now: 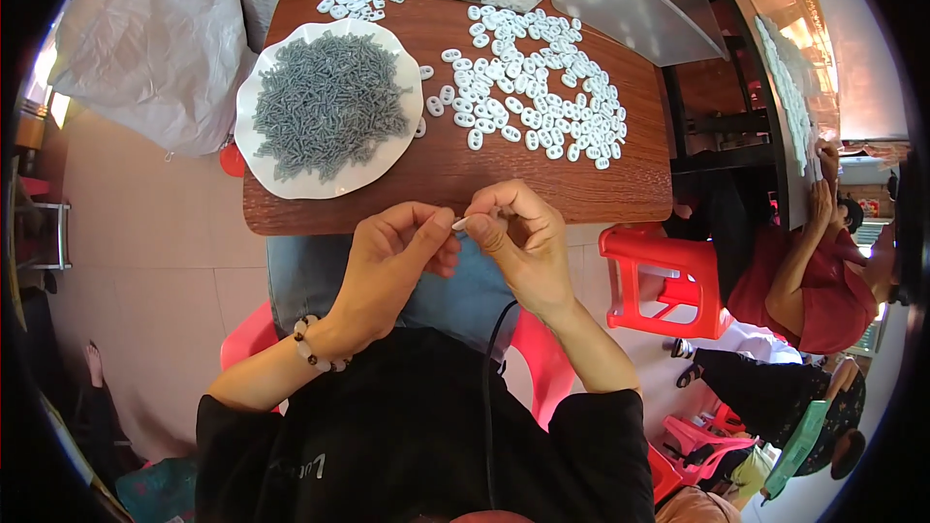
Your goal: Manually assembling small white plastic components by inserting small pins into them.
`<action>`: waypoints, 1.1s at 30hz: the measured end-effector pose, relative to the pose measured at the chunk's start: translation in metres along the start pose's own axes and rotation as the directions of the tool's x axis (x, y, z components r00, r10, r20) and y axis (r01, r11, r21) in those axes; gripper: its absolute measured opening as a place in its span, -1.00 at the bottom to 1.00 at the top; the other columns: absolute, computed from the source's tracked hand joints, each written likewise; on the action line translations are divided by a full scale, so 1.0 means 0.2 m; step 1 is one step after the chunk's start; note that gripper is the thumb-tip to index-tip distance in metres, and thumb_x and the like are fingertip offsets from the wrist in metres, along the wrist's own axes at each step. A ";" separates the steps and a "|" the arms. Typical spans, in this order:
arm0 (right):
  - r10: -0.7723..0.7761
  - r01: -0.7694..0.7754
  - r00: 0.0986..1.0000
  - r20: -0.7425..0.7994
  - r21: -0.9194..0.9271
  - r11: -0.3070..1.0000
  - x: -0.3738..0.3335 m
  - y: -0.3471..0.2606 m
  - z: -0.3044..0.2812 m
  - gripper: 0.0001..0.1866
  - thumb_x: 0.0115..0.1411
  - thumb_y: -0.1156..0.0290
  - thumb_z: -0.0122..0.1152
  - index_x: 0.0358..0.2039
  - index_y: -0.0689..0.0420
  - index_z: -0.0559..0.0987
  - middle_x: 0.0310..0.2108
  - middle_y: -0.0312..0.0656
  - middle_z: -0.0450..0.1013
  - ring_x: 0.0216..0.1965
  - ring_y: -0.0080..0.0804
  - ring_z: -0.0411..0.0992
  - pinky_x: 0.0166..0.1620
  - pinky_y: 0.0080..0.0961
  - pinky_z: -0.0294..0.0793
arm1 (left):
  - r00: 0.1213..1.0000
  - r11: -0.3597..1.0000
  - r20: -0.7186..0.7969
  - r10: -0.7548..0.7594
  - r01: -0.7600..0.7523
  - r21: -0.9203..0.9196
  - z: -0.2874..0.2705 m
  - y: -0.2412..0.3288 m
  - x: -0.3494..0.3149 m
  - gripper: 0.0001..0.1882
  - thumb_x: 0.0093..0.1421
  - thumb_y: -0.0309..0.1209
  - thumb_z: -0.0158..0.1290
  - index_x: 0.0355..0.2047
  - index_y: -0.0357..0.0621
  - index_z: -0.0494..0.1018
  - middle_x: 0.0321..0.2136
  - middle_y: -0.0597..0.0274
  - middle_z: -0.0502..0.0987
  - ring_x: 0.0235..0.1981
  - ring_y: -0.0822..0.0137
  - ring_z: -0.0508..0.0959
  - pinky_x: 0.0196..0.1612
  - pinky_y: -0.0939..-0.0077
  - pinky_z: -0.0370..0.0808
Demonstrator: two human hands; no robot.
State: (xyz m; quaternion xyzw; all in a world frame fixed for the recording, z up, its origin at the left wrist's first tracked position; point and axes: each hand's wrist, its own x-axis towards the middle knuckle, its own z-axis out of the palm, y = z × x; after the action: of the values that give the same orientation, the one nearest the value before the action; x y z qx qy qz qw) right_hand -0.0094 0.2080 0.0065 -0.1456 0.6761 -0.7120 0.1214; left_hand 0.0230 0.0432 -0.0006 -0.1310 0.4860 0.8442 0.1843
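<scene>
The left hand and right hand, fingertips nearly closed, pinch 1 small white piece.

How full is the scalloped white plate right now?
Well filled: the white plate holds a broad heap of small grey pieces, leaving mainly its rim bare.

And here's my short-sleeved black shirt: pale lettering on its left, black cable down its front, blue jeans beyond it, pale-and-dark beaded bracelet past its left sleeve!
</scene>
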 end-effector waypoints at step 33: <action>0.258 -0.271 0.952 -0.163 -0.059 0.961 -0.08 -0.09 -0.07 -0.94 0.16 0.52 0.23 -0.43 0.23 0.58 -0.49 -0.23 0.56 -0.45 -0.67 0.47 -0.43 -0.77 0.31 | 0.993 0.985 0.064 0.095 -0.103 0.135 0.01 -0.05 0.01 -0.78 0.25 -0.36 0.09 -0.30 -0.33 0.50 -0.48 0.28 0.55 -0.46 0.58 0.48 -0.37 0.69 0.44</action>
State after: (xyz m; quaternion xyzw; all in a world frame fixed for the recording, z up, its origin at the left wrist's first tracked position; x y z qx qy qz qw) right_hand 0.0012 0.2280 0.0222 -0.0032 0.7249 -0.6707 0.1571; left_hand 0.0250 0.0507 -0.0080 -0.0693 0.5437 0.8200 0.1647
